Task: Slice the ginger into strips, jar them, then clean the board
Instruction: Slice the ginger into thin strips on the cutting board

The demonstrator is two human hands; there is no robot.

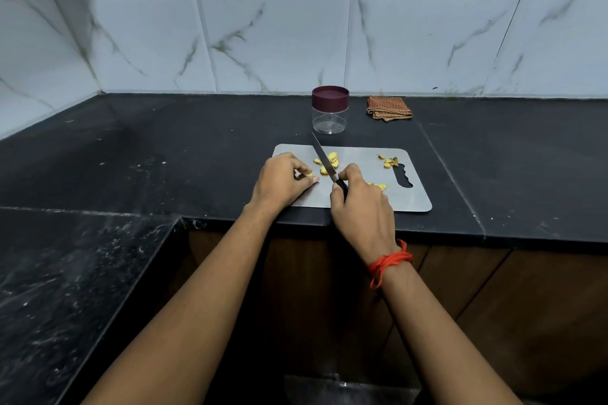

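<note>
A steel cutting board (409,196) lies on the black counter near its front edge. Yellow ginger slices (331,158) sit near the board's middle, with more bits (390,161) at the right by the handle slot and a few (380,186) beside my right hand. My right hand (360,204) grips the black handle of a knife (321,154), its blade pointing away over the slices. My left hand (283,179) pinches a small ginger piece (308,175) against the board's left part. A clear jar (330,110) with a maroon lid stands just behind the board.
A folded brown checked cloth (389,107) lies by the tiled wall, right of the jar. The black counter (164,148) stretches left and turns toward me along the left side. Wooden cabinet fronts (493,289) run below the counter edge.
</note>
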